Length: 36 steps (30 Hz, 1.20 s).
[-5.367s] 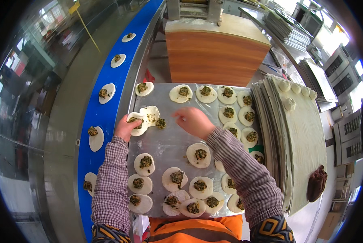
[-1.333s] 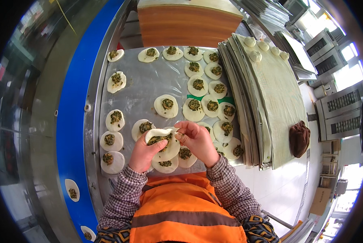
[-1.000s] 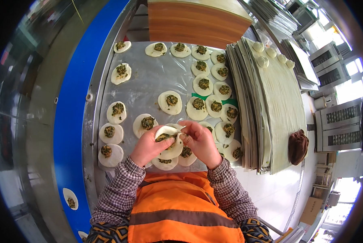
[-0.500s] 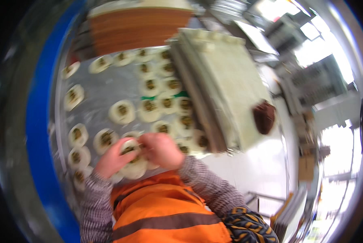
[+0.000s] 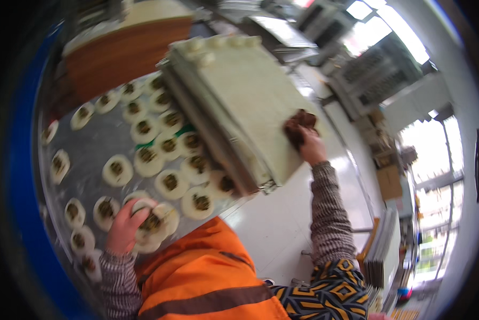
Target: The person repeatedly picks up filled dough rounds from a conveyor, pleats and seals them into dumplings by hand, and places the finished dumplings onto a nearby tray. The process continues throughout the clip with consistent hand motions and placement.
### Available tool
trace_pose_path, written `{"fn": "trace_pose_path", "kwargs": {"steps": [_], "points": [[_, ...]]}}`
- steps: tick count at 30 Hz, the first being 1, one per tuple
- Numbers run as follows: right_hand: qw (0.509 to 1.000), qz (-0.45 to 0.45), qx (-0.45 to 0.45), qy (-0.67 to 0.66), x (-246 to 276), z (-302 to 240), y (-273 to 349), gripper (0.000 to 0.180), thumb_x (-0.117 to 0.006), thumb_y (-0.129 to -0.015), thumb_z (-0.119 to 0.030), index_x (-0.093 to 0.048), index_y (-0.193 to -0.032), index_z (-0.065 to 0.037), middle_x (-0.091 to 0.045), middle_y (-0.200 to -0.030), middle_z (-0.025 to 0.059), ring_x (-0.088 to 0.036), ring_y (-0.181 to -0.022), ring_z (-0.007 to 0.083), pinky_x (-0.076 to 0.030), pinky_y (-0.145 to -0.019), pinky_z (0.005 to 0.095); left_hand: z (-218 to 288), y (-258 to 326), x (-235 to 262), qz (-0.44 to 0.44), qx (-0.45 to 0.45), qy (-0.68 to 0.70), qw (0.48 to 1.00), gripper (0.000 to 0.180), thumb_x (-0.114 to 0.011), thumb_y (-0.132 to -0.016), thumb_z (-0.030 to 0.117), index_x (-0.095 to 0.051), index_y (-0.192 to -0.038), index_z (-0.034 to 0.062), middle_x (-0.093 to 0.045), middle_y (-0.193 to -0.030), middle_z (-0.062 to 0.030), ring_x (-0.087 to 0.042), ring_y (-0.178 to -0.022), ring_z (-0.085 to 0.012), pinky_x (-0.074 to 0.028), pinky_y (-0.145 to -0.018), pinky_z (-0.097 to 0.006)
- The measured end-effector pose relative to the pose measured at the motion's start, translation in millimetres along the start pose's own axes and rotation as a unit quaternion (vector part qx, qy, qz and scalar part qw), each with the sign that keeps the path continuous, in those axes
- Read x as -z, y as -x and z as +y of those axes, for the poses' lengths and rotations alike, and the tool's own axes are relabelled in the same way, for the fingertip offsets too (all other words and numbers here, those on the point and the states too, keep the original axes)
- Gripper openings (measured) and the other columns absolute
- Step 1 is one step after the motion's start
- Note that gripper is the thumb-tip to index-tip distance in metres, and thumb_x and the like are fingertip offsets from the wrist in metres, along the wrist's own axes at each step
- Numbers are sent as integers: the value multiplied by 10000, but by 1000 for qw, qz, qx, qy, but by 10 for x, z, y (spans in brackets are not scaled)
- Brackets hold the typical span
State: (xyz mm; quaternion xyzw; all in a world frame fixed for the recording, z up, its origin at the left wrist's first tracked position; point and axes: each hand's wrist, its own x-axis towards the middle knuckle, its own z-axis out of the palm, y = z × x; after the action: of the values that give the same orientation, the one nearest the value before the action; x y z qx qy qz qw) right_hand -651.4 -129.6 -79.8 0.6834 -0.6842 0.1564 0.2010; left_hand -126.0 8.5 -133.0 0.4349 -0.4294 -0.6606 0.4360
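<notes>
Head view, left hand: the left hand (image 5: pixel 124 226) is low over the near edge of the worktop (image 5: pixel 90 146), thumb on top.
Left grip: clamped on the edge of the held dough round (image 5: pixel 152 223), which shows dark green filling in its middle and partly covers dough beneath it.
Right hand: the right hand (image 5: pixel 311 145) is stretched far out to the right, its fingers on the brown cloth (image 5: pixel 294 129).
Right grip: touching the cloth; blur hides whether the fingers are closed around it, so I cannot tell.
Brown cloth: bunched up, on the right-hand part of the pale-topped stack (image 5: pixel 244 96).
Stack: layered, just beside the worktop, with small white lumps (image 5: pixel 234 41) along its far end.
Worktop: grey and shiny, bearing filled dough rounds (image 5: pixel 116 169), crowded toward the stack and sparser on the left; a green strip (image 5: pixel 186 129) shows between some.
Left side: a blue belt (image 5: pixel 23 160) runs alongside the worktop.
Far side: a wood-fronted cabinet (image 5: pixel 127 56).
Clothing: an orange apron (image 5: pixel 212 266) and checked sleeves (image 5: pixel 330 213).
</notes>
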Motion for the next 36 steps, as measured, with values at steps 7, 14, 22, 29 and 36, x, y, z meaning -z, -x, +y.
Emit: {"fn": "trace_pose_path", "kwargs": {"steps": [7, 14, 22, 29, 36], "points": [[989, -119, -33, 84, -20, 112, -250, 313, -644, -776, -181, -587, -1069, -85, -664, -958, 212, -630, -933, 404, -511, -753, 474, -43, 34, 30, -5, 80, 153, 985, 266, -569, -970, 157, -586, -1199, 22, -608, -1099, -19, -562, -1008, -88, -458, -892, -247], [982, 62, 106, -144, 827, -1253, 21, 527, -731, -744, -74, -583, -1250, -60, -562, -1304, 167, -575, -1144, 361, -483, -951, 398, -107, 42, 51, 48, 57, 107, 991, 276, -576, -969, 177, -588, -1190, 12, -601, -1077, -5, -554, -980, -79, -464, -871, -242], [755, -344, 222, -513, 525, -3444, 750, 248, -722, -770, -72, -668, -1009, -34, -650, -844, 104, -622, -726, 252, -504, -633, 332, -49, 249, 80, 101, 25, -60, 993, 291, -594, -955, 169, -581, -1194, 3, -636, -1014, -33, -585, -910, -83, -488, -803, -255], [740, -297, 276, -536, 457, -3649, 858, 176, -676, -780, -38, -638, -951, -25, -640, -813, 127, -611, -707, 308, -490, -626, 385, -5, 370, 210, 62, 10, -156, 986, 334, -615, -917, 146, -565, -1205, -15, -669, -1026, -104, -631, -941, -140, -509, -828, -288], [732, -301, 314, -525, 451, -3640, 862, 144, -663, -794, -3, -611, -928, -13, -627, -781, 124, -601, -659, 288, -487, -598, 357, -23, 364, 346, 10, 15, -56, 998, 318, -594, -943, 180, -577, -1206, 1, -643, -1089, -65, -610, -1006, -134, -493, -882, -270]]}}
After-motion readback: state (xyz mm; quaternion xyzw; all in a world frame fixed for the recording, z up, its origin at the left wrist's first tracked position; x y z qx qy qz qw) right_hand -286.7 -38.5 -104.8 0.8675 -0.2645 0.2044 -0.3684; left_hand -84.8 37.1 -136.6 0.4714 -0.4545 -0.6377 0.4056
